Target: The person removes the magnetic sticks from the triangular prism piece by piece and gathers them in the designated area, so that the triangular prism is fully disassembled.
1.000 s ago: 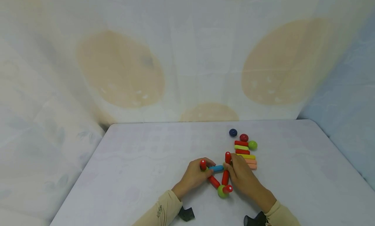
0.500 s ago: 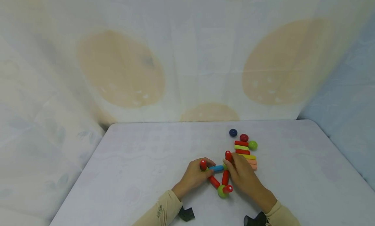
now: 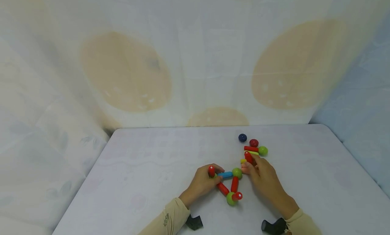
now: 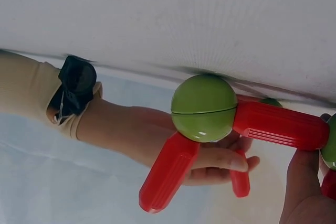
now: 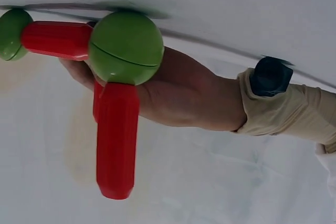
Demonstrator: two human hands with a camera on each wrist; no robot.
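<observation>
Stick frame (image 3: pixel 226 184) lies left of the stick pile (image 3: pixel 253 154) (balls (image 3: pixel 248 140) behind).

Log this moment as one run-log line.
left hand: holds red stick of frame | right hand: pinches red stick from pile | green ball: uncovered

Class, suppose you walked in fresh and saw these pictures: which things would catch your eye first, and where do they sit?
First, the bright figure of red rods and green balls at the near middle of the pale table, with a blue rod across its top. The left hand grips its left corner. Just behind, the right hand pinches a red rod at the row of loose coloured pieces.
</observation>
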